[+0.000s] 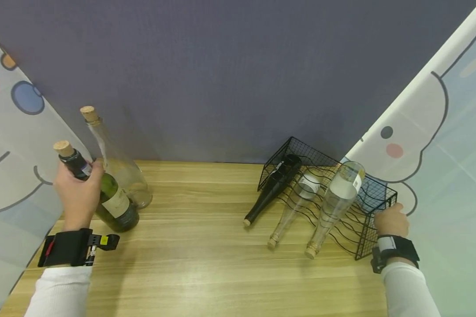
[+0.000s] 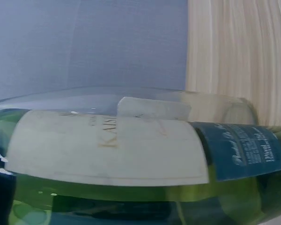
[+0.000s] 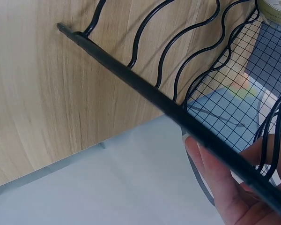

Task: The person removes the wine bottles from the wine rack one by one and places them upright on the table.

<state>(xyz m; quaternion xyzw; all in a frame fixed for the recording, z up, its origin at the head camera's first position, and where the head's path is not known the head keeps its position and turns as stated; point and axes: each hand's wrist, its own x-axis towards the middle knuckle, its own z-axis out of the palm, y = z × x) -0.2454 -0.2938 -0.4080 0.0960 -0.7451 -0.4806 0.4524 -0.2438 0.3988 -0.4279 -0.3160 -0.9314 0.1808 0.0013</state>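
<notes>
At the left, my left hand [image 1: 78, 193] grips the neck of a corked green wine bottle [image 1: 117, 204], which leans toward the left with its base near the table. Its cream label [image 2: 103, 150] fills much of the left wrist view. Just behind it a tall clear corked bottle [image 1: 123, 167] stands upright. Over at the right, my right hand [image 1: 391, 220] holds the end of a black wire wine rack [image 1: 374, 198]. In the right wrist view, fingers [image 3: 220, 178] and thumb lie on either side of the rack's end frame [image 3: 154, 96].
Three corked bottles lie in the rack, necks toward me: a slim dark one [image 1: 271, 187], a clear one [image 1: 295, 204] and a larger clear one [image 1: 337, 200]. A grey panel [image 1: 222, 88] closes off the back of the wooden table [image 1: 206, 246]. Printed white panels [image 1: 452, 198] flank both sides.
</notes>
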